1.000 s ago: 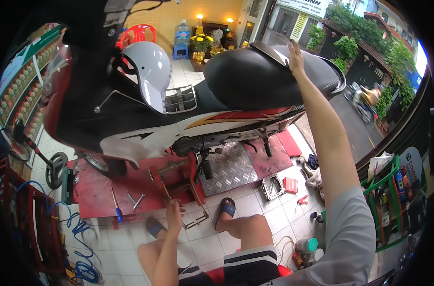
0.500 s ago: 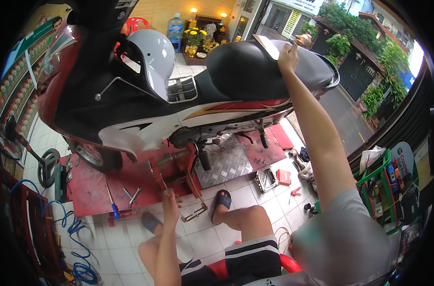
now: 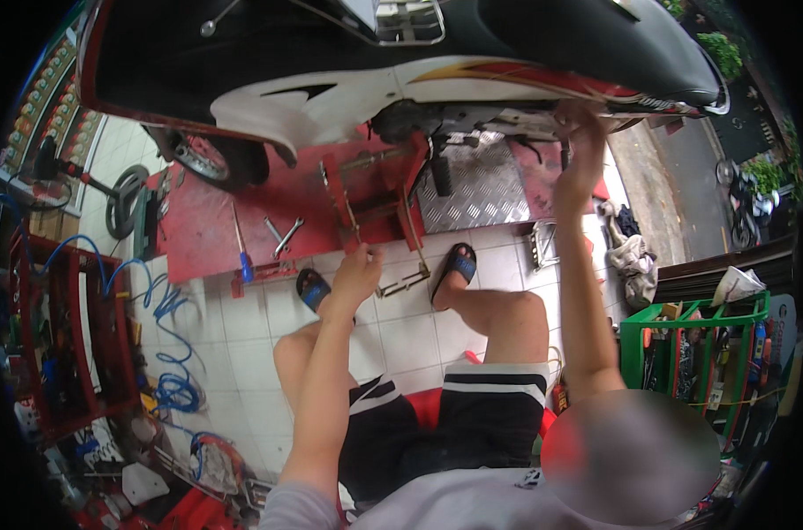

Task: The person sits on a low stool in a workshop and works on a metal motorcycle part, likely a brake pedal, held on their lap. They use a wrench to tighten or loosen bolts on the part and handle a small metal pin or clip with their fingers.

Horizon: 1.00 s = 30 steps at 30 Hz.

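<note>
A motorbike (image 3: pixel 459 84) with white, red and black side panels stands on a low red platform (image 3: pixel 269 203). Below its engine is a red metal stand (image 3: pixel 379 208) with thin rods on its sides. My left hand (image 3: pixel 359 272) has its fingers closed at the lower end of the left rod (image 3: pixel 350 212). Raised to the bike's rear side, my right hand (image 3: pixel 582 159) is near the lower edge of the body panel, by the rear footpeg. Motion smears its fingers, so I cannot make out whether it holds anything.
On the platform lie a blue-handled screwdriver (image 3: pixel 245 265) and crossed wrenches (image 3: pixel 285 234). A coiled blue air hose (image 3: pixel 176 389) trails on the left floor. A green tool rack (image 3: pixel 693 331) stands at the right, with crumpled cloths (image 3: pixel 633 265) beyond it. Front wheel: (image 3: pixel 211 159).
My right hand has left the seat and come down to the bike's rear side. The view has tilted downward. My left hand stays at the stand's rod.
</note>
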Available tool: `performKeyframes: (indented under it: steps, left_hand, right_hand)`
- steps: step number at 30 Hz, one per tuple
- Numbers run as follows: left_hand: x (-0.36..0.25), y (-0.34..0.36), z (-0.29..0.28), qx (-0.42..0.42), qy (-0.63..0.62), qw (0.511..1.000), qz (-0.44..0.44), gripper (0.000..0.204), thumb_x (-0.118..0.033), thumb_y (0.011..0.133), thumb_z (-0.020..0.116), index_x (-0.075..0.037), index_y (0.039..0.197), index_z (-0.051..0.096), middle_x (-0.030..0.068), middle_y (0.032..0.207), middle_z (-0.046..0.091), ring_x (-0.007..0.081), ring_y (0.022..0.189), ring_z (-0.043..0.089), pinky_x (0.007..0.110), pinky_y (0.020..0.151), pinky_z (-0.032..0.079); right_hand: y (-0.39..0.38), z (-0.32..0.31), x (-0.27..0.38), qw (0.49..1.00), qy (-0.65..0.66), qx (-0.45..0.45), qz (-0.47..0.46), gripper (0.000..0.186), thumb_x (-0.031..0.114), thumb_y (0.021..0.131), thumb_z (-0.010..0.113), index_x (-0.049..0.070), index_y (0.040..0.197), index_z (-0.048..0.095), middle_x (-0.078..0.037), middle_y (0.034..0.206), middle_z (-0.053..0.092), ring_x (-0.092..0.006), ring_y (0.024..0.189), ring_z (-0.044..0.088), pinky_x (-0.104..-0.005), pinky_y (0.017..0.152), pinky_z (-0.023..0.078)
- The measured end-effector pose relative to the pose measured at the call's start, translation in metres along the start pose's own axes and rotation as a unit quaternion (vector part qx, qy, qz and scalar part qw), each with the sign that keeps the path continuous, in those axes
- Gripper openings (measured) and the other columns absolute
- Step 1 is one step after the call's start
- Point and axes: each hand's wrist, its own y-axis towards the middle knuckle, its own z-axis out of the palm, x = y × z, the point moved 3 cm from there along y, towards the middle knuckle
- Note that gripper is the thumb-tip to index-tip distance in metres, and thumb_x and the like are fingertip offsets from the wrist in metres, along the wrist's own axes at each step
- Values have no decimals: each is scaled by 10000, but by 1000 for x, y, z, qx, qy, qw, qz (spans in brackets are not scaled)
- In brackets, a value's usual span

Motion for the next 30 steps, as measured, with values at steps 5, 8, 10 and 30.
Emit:
performKeyframes:
  steps: [5,8,10,30]
  left_hand:
    - [-17,-20,2,78,152,985,-20,516,-427,955,478,35,1157,587,291,1098,648,438,1062,613,504,920,472]
    - [1,-18,-5,93,181,977,-58,493,-411,962,476,32,1143,598,283,1109,647,439,1086,600,506,931,467]
    - [-1,-14,-12,104,185,975,-68,484,-406,966,475,30,1132,605,278,1110,648,438,1091,597,505,934,466]
    - [57,128,-50,-125,-175,975,-57,189,-100,918,583,11,1069,609,134,890,704,214,767,706,353,649,545]
  right_hand:
    - [-150,42,-34,814,48,356,456,354,252,952,522,97,1262,593,-68,1210,640,-202,1039,631,-342,879,477]
    - [-187,55,-35,573,-164,728,340,418,346,933,541,179,1314,586,-98,1250,641,-273,1100,631,-387,935,487]
    - [-205,55,-49,549,-155,765,301,447,415,917,551,234,1324,585,-138,1201,665,-327,1099,632,-403,944,501]
    - [-222,135,-81,755,-12,567,329,369,246,886,623,19,1176,607,-250,960,685,-397,911,670,-440,800,520]
